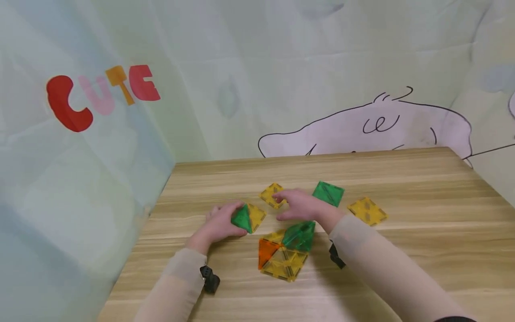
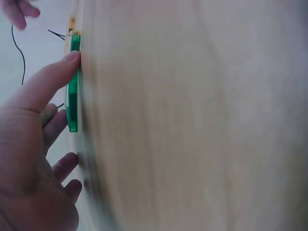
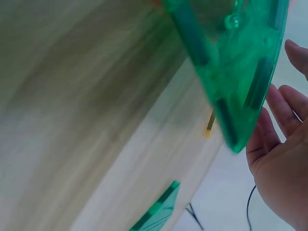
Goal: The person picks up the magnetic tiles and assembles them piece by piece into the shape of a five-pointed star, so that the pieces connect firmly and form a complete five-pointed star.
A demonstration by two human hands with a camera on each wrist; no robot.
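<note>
Pinching the green triangle tile [image 1: 241, 219] at its edges, the left hand [image 1: 220, 223] grips seemingly light, stiff, slick plastic; the right hand [image 1: 301, 205] hangs loose, apparently empty.

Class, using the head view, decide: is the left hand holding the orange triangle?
No, the left hand holds the green triangle, while the orange triangle lies apart from that hand.

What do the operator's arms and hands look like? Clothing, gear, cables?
Left hand and right hand: both ungloved. Left sleeve and right sleeve: long, plain pale beige, greyer near the cuffs. Small blocky black left device and right device at the wrists. No cables visible on either arm.
</note>
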